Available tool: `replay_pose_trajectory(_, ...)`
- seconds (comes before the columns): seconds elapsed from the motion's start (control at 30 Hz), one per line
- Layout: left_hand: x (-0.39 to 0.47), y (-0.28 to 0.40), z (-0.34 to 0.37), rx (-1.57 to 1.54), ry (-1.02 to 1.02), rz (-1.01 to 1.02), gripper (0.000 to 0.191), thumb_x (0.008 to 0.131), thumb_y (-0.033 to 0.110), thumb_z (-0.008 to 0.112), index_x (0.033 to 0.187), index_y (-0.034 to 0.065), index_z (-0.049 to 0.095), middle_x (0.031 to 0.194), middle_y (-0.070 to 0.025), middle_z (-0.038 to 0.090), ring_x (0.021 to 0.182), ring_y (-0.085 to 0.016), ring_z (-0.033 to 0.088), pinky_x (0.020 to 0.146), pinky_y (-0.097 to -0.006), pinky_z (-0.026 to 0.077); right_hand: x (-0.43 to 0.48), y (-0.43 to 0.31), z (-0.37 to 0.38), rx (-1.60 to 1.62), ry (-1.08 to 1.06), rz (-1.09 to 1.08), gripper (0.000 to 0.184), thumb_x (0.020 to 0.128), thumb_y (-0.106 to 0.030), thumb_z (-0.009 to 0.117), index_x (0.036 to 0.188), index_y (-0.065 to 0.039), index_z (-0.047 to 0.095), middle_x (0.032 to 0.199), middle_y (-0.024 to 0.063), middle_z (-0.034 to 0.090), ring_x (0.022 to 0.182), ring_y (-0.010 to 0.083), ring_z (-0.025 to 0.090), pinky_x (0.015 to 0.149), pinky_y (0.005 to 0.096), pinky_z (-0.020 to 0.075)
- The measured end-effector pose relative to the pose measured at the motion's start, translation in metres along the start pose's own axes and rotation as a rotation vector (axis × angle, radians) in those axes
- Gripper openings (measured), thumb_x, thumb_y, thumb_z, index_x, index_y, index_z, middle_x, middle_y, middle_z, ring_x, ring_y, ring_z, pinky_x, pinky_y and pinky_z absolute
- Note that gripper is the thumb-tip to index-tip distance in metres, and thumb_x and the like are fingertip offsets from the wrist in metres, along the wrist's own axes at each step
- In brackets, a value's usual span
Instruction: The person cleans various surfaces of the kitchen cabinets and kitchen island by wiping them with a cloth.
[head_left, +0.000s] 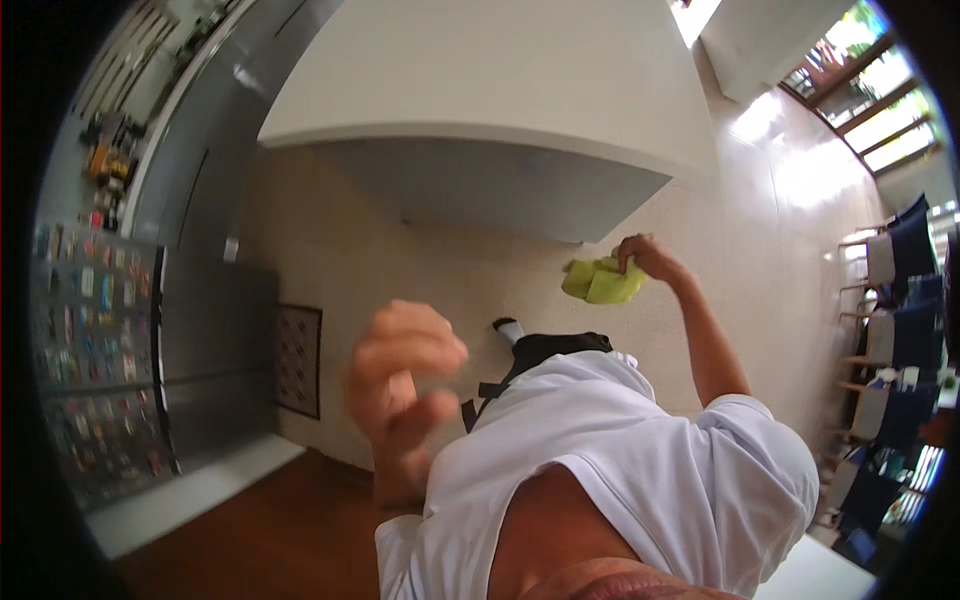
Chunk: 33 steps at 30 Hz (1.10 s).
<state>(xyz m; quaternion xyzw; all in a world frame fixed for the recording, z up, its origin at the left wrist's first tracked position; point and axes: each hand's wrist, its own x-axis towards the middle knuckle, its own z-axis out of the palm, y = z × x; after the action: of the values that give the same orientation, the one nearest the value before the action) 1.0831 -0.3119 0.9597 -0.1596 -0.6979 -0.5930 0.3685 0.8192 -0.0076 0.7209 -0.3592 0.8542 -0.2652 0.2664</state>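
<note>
A yellow-green cloth (604, 282) hangs bunched from my right hand (649, 256), pinched between the thumb and fingers. That arm reaches out to the right, and the cloth is in the air just off the near right corner of a white-topped island counter (487, 75). Closer to the camera is my left hand (409, 349), raised on the left side and blurred. Its fingers curl towards the thumb with a gap between, and nothing shows in it. Neither hand appears to touch the counter.
Grey cabinets (202, 165) line the left side, with a refrigerator (97, 352) covered in magnets. A patterned floor mat (298, 361) lies near it. Several dark-backed chairs (911, 244) stand along the right beside windows (889, 97). Light floor (360, 277) surrounds the island.
</note>
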Motion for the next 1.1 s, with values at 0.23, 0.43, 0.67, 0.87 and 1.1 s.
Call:
replay_pose_trajectory(0.23,0.078,-0.132,-0.003,0.157,-0.097,-0.158,0.013,0.085,0.009,0.064,0.096,0.0032,0.06,0.09,-0.0083,0.061,0.078,-0.018,0.057,0.072,-0.03,0.047,0.008,-0.066,-0.153,-0.181,0.828,0.056,0.025,0.071,0.005,0.052,0.06,-0.009,0.07,0.115,0.0064,0.063,0.112,0.0286,0.05,0.095,0.0341,0.0444)
replay_pose_trajectory(0.43,0.136,-0.253,0.001,0.549,-0.343,-0.139,0.022,0.089,0.018,0.062,0.109,0.0113,0.057,0.116,-0.0087,0.055,0.104,-0.023,0.054,0.084,-0.0351,0.047,0.081,-0.01,-0.091,-0.202,0.977,0.448,0.04,0.085,-0.027,0.055,0.124,-0.023,0.059,0.147,0.0094,0.034,0.14,0.0358,0.018,0.108,0.062,0.0171)
replay_pose_trajectory(0.67,0.13,-0.378,-0.034,1.042,-0.67,0.16,0.059,0.092,0.051,0.044,0.143,0.0236,0.03,0.151,-0.0139,0.018,0.14,-0.032,0.017,0.106,-0.0679,0.011,0.134,-0.081,-0.058,-0.135,1.276,0.568,0.059,0.088,-0.047,0.057,0.137,-0.017,0.043,0.146,0.0121,0.033,0.139,0.0379,0.016,0.106,0.0584,0.0219)
replay_pose_trajectory(0.87,0.138,-0.383,-0.033,1.031,-0.812,0.281,0.07,0.091,0.063,0.029,0.15,0.0303,0.011,0.156,-0.0117,0.001,0.143,-0.033,-0.002,0.105,-0.0701,0.001,0.165,-0.049,-0.028,-0.266,1.682,0.702,0.061,0.09,-0.039,0.059,0.139,-0.008,0.039,0.138,0.0235,0.038,0.134,0.0394,0.023,0.107,0.0511,0.0244)
replay_pose_trajectory(1.1,0.16,-0.401,-0.049,0.855,-1.011,0.388,0.073,0.088,0.069,0.015,0.15,0.0312,0.008,0.156,-0.0113,-0.002,0.143,-0.034,-0.006,0.104,-0.0696,-0.009,0.306,-0.202,0.075,0.657,1.671,0.173,0.064,0.098,-0.032,0.047,0.144,0.002,0.018,0.141,0.0219,0.03,0.132,0.0308,0.027,0.108,0.0436,0.0237)
